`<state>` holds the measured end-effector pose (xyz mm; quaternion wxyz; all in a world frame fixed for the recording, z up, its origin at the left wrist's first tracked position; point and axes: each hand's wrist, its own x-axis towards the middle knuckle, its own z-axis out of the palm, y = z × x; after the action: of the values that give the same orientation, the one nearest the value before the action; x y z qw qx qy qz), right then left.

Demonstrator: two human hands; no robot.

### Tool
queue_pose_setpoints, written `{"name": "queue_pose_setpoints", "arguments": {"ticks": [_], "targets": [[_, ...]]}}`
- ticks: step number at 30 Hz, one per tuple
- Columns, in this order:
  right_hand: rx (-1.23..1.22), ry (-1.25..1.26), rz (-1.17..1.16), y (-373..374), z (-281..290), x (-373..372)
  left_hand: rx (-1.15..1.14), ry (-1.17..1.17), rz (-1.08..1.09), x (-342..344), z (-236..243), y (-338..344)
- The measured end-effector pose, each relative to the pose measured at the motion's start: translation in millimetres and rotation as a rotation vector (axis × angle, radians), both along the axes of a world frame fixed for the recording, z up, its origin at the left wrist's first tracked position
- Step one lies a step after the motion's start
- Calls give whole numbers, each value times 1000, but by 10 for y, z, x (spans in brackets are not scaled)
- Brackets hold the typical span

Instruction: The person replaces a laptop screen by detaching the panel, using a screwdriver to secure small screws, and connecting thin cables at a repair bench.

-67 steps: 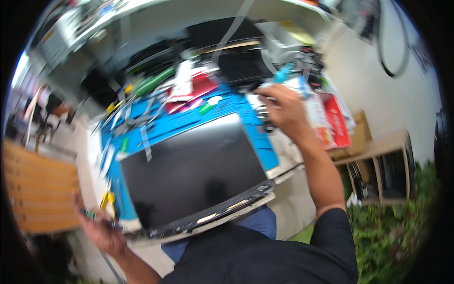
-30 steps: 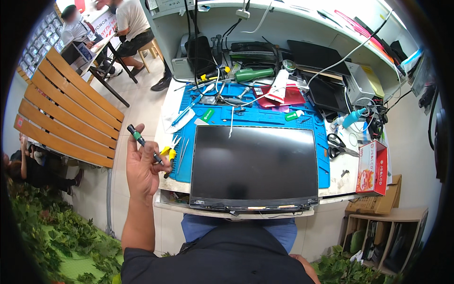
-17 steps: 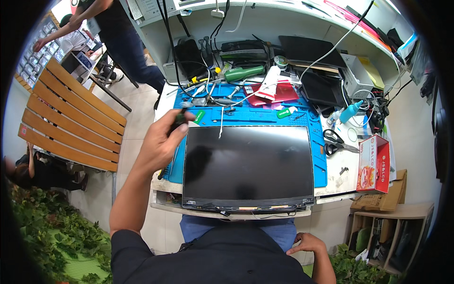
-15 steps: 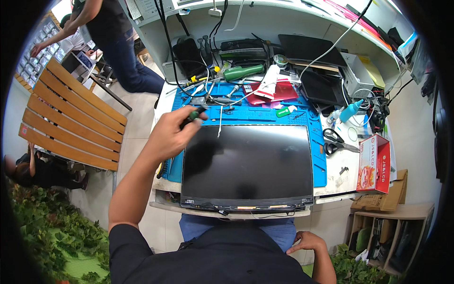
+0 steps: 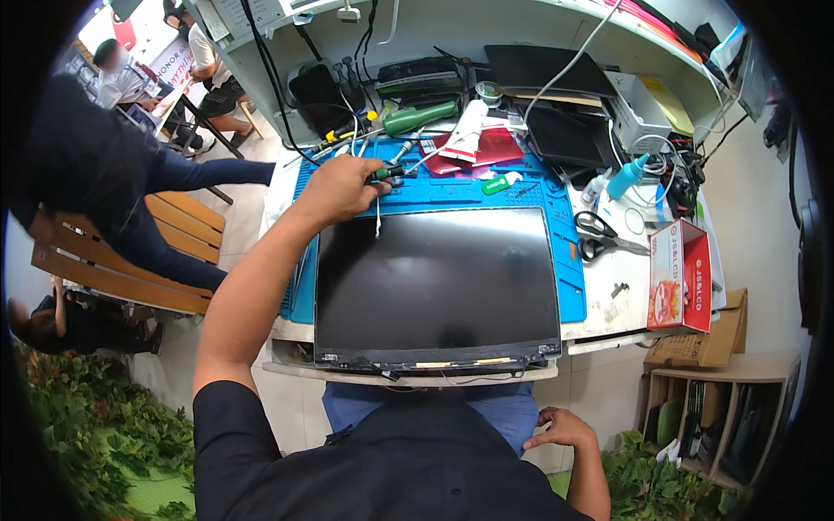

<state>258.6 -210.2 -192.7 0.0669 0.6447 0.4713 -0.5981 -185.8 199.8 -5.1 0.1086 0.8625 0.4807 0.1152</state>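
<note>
My left hand (image 5: 346, 188) is closed around a small green-and-black handled tool (image 5: 387, 174), over the far left corner of a dark laptop screen (image 5: 439, 286). The fingers hide part of the tool, and its exact kind does not show. The screen lies face up on a blue repair mat (image 5: 569, 286), its near edge by the table's front. A thin white cable end (image 5: 378, 217) hangs over the screen's far edge, just below the hand. Down at my right thigh rests my right hand (image 5: 565, 430), holding nothing, thumb and fingers apart.
Black scissors (image 5: 599, 236), a blue bottle (image 5: 627, 178) and a red-and-white box (image 5: 678, 278) stand or lie at right. Behind the mat are a green tool (image 5: 421, 117), a red pouch (image 5: 495, 149) and tangled cables. A person (image 5: 113, 174) passes a wooden bench (image 5: 130, 269) at left.
My left hand has moved away from me with the tool, toward the clutter at the back of the mat. The person at left has come nearer, in front of the bench. My right hand stays put.
</note>
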Motion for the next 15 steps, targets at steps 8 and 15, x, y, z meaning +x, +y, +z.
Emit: {"name": "queue_pose_setpoints", "arguments": {"ticks": [8, 15], "targets": [[240, -26, -20, -60, 79, 86, 17, -175, -165, -134, -253, 164], [660, -96, -243, 285, 1127, -193, 115, -184, -35, -256, -167, -54]]}}
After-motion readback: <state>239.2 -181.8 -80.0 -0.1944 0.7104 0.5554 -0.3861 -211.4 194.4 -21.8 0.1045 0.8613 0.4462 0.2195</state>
